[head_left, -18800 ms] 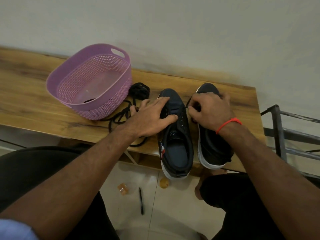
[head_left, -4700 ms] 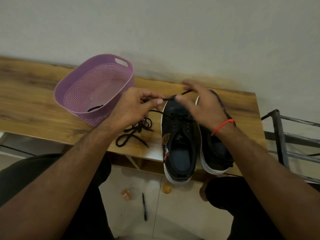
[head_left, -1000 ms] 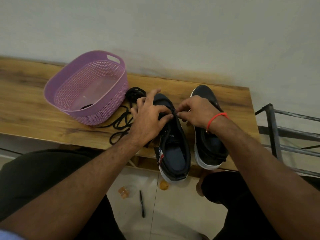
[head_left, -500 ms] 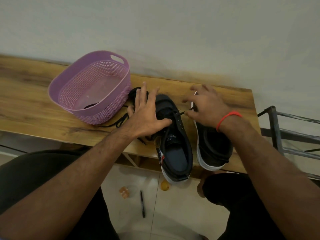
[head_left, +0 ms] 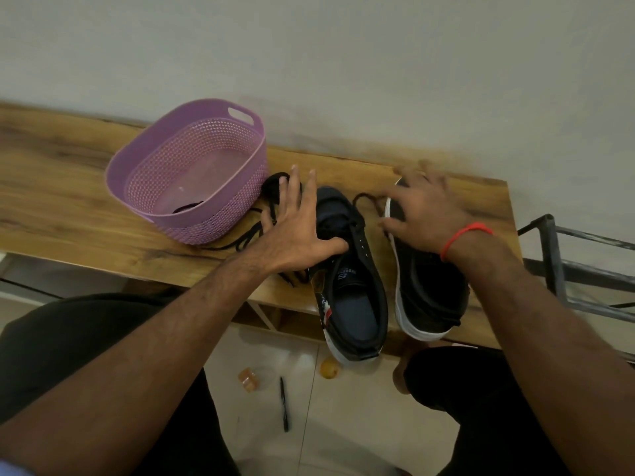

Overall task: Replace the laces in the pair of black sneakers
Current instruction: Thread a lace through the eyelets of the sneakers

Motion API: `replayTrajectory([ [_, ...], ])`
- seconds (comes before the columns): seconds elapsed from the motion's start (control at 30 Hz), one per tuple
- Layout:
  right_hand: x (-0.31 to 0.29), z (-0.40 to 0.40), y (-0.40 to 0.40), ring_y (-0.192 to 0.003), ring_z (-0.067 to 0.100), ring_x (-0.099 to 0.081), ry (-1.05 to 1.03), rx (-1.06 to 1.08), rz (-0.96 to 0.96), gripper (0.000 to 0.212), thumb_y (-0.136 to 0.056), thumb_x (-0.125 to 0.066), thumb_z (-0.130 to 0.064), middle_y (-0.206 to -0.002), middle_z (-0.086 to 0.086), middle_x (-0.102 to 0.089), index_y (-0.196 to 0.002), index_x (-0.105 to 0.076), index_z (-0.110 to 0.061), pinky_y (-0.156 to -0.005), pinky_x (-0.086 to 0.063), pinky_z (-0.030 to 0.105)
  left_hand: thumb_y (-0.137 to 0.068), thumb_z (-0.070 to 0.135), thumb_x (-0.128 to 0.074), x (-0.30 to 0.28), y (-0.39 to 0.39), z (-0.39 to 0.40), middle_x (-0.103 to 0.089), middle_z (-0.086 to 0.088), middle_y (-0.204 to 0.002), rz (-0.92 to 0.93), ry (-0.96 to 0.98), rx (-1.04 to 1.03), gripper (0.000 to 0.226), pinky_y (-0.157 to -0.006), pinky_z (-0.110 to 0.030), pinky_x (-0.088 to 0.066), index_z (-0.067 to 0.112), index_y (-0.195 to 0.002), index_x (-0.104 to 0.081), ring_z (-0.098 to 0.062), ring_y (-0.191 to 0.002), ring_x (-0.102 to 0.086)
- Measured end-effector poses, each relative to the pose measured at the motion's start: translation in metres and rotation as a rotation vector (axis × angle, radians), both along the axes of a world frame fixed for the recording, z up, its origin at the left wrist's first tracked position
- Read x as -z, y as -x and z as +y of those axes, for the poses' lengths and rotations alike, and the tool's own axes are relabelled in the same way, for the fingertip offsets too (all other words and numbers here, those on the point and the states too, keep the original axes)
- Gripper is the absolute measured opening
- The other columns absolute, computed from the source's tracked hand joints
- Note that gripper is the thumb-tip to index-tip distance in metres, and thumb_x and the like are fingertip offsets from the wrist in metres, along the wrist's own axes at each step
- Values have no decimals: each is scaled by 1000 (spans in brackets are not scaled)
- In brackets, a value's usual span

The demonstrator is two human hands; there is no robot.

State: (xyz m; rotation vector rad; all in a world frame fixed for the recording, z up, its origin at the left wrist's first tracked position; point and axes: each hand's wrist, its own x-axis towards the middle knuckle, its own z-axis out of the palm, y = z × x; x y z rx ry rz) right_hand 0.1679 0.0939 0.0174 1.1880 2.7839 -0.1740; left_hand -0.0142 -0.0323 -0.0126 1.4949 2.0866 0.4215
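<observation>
a purple basket (head_left: 192,173) stands on the wooden table (head_left: 68,201), at the left of the shoes, and a dark piece lies inside it on the bottom. loose black laces (head_left: 247,235) lie on the table between the basket and the left sneaker (head_left: 347,280), with a small black bundle (head_left: 275,182) just beside the basket wall. at the right edge of the table a grey metal rack (head_left: 563,255) stands. on the floor below are a black pen (head_left: 284,403), a small orange piece (head_left: 248,379) and a round yellow thing (head_left: 329,369).

the two black sneakers stand side by side near the right end of the table, long axis from the person to the wall, toes to the wall, heels over the near edge. the right sneaker (head_left: 426,297) has a white sole.

the left hand (head_left: 295,231) is spread with straight fingers, the thumb touching the left sneaker, the fingers over the loose laces. the right hand (head_left: 426,214) is blurred, fingers spread over the toe of the right sneaker, gripping nothing clearly. a lace loop (head_left: 367,201) sticks out between the hands.
</observation>
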Motion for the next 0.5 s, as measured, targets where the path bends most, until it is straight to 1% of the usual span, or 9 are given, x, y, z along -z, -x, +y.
replayTrajectory([
  [0.07,6,-13,12,-151,37,3,70,-120,-10,47,-92,-64,-43,-162,4,-19,-137,-53,-38,-120,-4,61,-82,57,-74,0,1,-1,41,1,-160,2,0,-2,129,-119,-68,3,22,-157,25,-24,-150,31],
  [0.13,7,-18,16,-151,34,0,69,-149,26,33,-93,-63,-38,-159,2,-24,-126,-62,-33,-120,-3,62,-82,57,-74,1,2,-1,41,1,-160,0,2,-8,129,-119,-68,2,22,-157,25,-24,-151,30],
  [0.2,5,-16,15,-146,31,-19,14,-128,55,14,-92,-63,-37,-145,0,-43,-104,-67,-29,-118,-15,59,-81,58,-74,1,3,-2,40,1,-161,4,13,-18,130,-119,-68,1,21,-157,24,-24,-151,29],
  [0.23,3,-14,14,-137,31,-32,-17,-90,69,8,-90,-63,-36,-130,1,-52,-93,-64,-29,-114,-25,56,-81,59,-74,0,3,-2,39,1,-161,7,19,-22,130,-119,-68,1,21,-157,24,-25,-151,29],
  [0.3,-4,-5,7,-112,32,-51,-50,69,107,12,-83,-63,-32,-97,3,-55,-76,-56,-25,-101,-42,49,-81,58,-74,-2,2,-1,39,0,-161,6,27,-20,130,-120,-68,1,20,-157,24,-25,-151,28],
  [0.33,-9,0,2,-103,33,-54,-62,170,107,14,-81,-63,-32,-89,4,-52,-74,-55,-23,-95,-46,47,-82,57,-74,-2,2,-1,39,0,-161,3,29,-19,129,-120,-68,2,20,-157,24,-25,-151,28],
  [0.4,-13,11,-8,-105,38,-53,-120,318,24,19,-82,-64,-35,-95,11,-55,-88,-64,-17,-97,-45,50,-83,55,-74,-4,2,-1,39,0,-161,3,27,-18,127,-120,-67,3,20,-157,23,-25,-152,28],
  [0.43,-12,14,-13,-116,41,-48,-129,361,-25,30,-84,-64,-36,-110,16,-55,-103,-64,-13,-103,-40,53,-83,54,-74,-4,2,-1,39,0,-161,5,27,-17,127,-120,-67,3,20,-158,23,-25,-152,28],
  [0.5,-8,13,-15,-138,45,-27,-112,346,-32,53,-84,-68,-39,-141,20,-39,-128,-53,-13,-114,-24,59,-83,55,-74,-3,2,-1,39,0,-161,5,31,-18,127,-120,-67,2,20,-158,23,-25,-152,27],
])
